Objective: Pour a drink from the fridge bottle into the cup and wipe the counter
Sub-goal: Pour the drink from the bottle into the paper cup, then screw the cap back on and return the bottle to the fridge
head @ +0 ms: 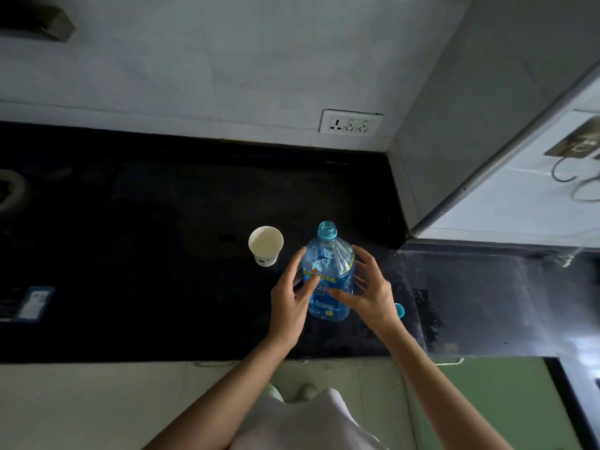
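Bottle [328,280]: uncapped, upright on the dark counter [162,254], just right of the paper cup [265,245].
Hands: my left hand [292,297] and right hand [370,293] flank it, fingers spread, barely touching.
Cap [400,310]: behind my right wrist.
Advice: grip low and firm, tilt slowly toward the cup.

A white wall socket [350,122] sits above the back edge. A small boxed item [34,303] lies far left. Metal hooks [571,170] hang on the right-hand white panel.
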`<state>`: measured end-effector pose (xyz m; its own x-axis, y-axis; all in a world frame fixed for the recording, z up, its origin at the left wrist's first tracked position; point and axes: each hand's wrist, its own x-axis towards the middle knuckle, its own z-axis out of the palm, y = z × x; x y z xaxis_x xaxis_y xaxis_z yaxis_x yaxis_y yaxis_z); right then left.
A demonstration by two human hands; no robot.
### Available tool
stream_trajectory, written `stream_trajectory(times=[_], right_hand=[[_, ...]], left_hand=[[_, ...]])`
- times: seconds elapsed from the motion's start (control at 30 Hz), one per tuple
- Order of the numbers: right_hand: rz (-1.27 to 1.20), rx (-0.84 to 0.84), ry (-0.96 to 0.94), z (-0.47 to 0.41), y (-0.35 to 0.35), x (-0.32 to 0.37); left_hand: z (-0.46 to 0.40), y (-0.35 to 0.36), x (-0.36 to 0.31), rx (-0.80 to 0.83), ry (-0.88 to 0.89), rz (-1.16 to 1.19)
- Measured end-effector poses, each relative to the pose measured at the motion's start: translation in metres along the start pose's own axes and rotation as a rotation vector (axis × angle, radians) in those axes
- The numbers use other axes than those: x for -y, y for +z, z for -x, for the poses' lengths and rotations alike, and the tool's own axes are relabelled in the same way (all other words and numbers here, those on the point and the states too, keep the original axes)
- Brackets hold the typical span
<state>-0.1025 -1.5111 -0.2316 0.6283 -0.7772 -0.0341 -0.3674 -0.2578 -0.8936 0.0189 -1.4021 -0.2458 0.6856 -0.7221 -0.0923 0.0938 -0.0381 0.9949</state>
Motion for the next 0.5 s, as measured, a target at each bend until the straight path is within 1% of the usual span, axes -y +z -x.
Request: stream_trajectory(times=[0.23,0.5], right_hand=[[-0.046,0.049,0.019,-0.001,-0.018,-0.013],[-0.031,0.05,0.03,0.002,-0.032,-0.025]], left_hand=[[-0.004,0.005,0.004,0.053,0.036,-0.078],[-0.002,0.019,0.007,0.079,0.048,-0.063]])
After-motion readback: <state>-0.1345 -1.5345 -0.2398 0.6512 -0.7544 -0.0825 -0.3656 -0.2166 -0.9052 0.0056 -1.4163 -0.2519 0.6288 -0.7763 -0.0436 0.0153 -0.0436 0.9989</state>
